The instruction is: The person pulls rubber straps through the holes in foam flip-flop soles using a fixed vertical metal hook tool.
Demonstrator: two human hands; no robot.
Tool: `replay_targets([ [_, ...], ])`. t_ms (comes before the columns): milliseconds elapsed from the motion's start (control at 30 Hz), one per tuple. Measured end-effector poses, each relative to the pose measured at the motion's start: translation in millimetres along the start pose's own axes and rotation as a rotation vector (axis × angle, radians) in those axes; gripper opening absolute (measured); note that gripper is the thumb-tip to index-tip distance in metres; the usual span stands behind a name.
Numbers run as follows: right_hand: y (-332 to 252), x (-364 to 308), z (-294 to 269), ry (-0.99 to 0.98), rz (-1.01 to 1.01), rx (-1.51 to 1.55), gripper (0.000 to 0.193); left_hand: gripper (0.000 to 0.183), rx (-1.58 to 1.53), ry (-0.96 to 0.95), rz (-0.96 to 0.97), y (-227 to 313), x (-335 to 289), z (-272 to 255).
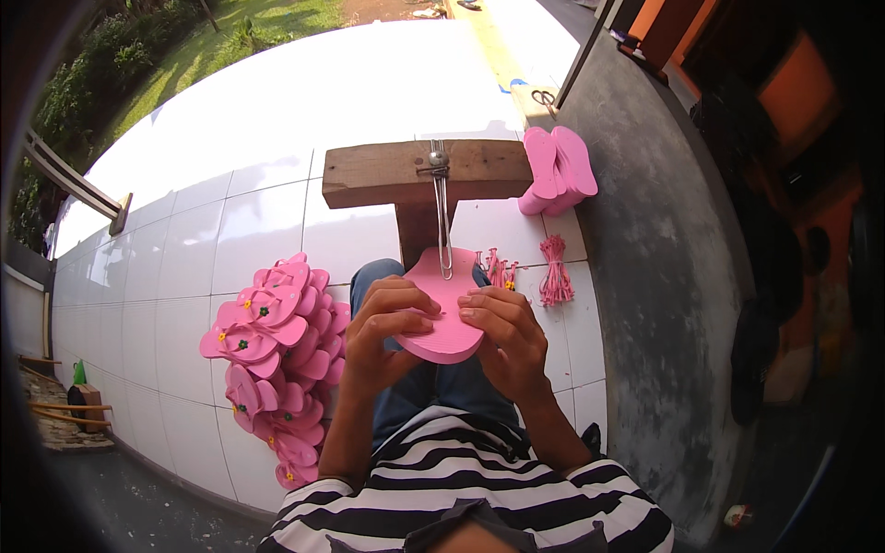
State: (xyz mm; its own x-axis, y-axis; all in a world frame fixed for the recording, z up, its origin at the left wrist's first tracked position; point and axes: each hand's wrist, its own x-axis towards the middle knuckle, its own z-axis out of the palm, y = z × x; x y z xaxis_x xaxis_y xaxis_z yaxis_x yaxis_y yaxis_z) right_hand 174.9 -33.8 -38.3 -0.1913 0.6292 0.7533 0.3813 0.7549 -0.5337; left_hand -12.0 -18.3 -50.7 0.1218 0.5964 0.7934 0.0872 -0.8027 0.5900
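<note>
Striped shirt (433, 475) nearest, our left hand (383, 323) and right hand (509, 332) clamp a sole (448, 323) showing no strap; strapped sandals (286, 336) lie piled beside us, while stacked soles (573, 161) seemingly remain.

White tiled floor (184, 369) is carrying heap of pink sandals (284, 336) at left; at right, pink strap bundle (556, 272) is lying, pink soles (573, 164) resting beyond.
</note>
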Motion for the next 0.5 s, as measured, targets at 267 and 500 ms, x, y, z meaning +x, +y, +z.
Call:
replay_targets([
  [267, 8.9, 7.7, 10.6, 0.123, 0.036, 0.019, 0.036, 0.035, 0.017, 0.077, 0.031, -14.4, 9.2, 4.1],
  [500, 13.2, 24.8, 5.0, 0.132, -0.012, -0.038, 0.035, 0.03, -0.05, 0.113, 0.062, -18.5, 26.0, 5.4],
])
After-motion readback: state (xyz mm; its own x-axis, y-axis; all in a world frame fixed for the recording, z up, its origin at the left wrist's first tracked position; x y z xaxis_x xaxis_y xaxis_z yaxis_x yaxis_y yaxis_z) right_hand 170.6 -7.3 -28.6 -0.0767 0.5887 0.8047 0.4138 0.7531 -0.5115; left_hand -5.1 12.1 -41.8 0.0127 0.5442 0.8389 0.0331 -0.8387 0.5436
